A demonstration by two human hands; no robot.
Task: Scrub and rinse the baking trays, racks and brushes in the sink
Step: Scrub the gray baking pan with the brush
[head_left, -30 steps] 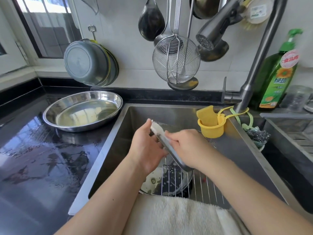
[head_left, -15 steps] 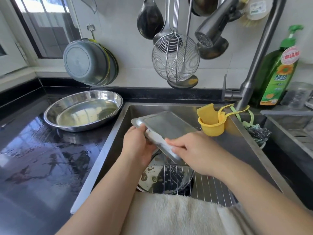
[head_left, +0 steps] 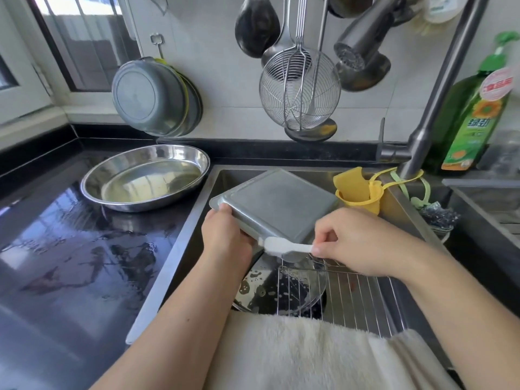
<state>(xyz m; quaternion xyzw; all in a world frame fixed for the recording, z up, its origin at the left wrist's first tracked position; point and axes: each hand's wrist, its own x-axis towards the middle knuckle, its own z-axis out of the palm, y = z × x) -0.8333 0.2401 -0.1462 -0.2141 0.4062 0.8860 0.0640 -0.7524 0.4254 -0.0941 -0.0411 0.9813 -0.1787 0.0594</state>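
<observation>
Tray (head_left: pixel 277 204) gripped by left hand (head_left: pixel 225 237) above sink (head_left: pixel 180 257).

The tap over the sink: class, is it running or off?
Off. No water falls from the spray head, and none strikes the tray below it.

A grey tray (head_left: pixel 277 204) and white brush (head_left: pixel 284 246) are seen; a yellow cup (head_left: pixel 363 197), green bottle (head_left: pixel 475 119), black counter (head_left: pixel 70 263) and cream towel (head_left: pixel 295 353) are shown.

surface: black countertop (head_left: pixel 70 263), wet | on it: steel pan (head_left: pixel 145 181)
</observation>
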